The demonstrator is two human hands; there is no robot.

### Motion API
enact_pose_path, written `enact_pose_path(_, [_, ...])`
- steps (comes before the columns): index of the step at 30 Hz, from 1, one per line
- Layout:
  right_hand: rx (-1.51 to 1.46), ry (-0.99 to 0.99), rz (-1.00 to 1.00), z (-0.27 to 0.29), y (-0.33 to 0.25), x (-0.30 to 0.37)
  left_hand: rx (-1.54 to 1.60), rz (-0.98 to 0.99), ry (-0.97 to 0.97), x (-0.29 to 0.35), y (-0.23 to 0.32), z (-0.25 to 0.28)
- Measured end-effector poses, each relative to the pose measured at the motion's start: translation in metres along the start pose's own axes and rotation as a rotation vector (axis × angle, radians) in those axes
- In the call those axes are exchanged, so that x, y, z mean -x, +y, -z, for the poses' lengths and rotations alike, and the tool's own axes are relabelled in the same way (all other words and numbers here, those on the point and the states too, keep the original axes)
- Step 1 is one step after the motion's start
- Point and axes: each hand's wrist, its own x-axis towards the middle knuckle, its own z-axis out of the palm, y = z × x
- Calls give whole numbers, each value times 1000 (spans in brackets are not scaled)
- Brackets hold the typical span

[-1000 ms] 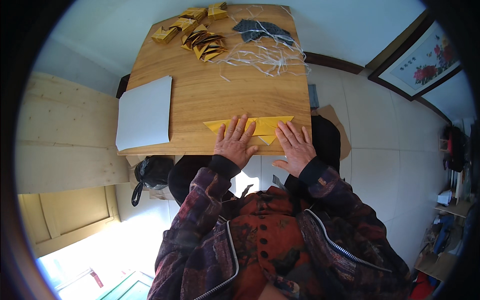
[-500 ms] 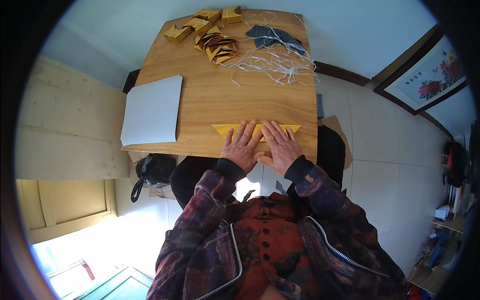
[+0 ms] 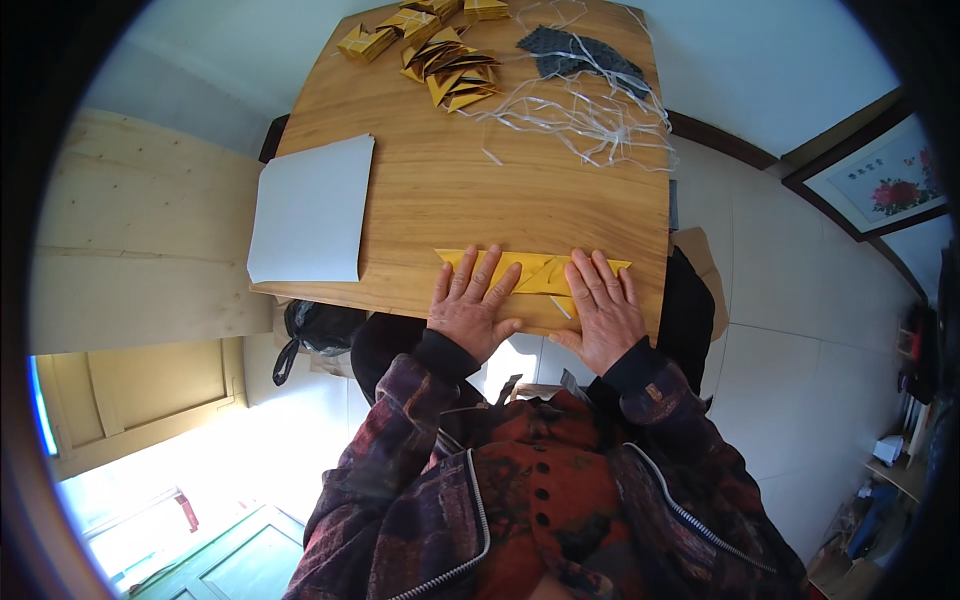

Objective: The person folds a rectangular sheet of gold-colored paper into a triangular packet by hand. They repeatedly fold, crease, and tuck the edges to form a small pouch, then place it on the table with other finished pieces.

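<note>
A folded sheet of yellow paper lies along the near edge of the wooden table, its upper side a long straight edge with pointed ends. My left hand presses on its left part, fingers spread out flat. On the right part rests my right hand, likewise flat with the fingers stretched. Between the two hands, slanting creases and a small flap that points toward me show on the paper. Parts of the sheet are hidden under my fingers. Neither hand grips anything.
White sheets lie in a stack at the table's left. Far back are bundles of folded yellow paper and a loose heap of folded pieces. White strings sprawl at the back right beside a dark grey cloth. A black bag is below the left edge.
My hands have moved apart from the middle of the yellow paper toward its two ends, staying flat. More of its folded middle now shows. The whole view has shifted slightly.
</note>
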Motion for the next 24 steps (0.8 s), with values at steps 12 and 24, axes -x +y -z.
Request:
enact_pose_path(12, [-125, 56, 96, -22, -38, -31, -52, 45, -47, -2, 1, 1])
enact_pose_path(24, [-13, -18, -123, 8, 15, 6, -40, 50, -5, 0, 1, -3])
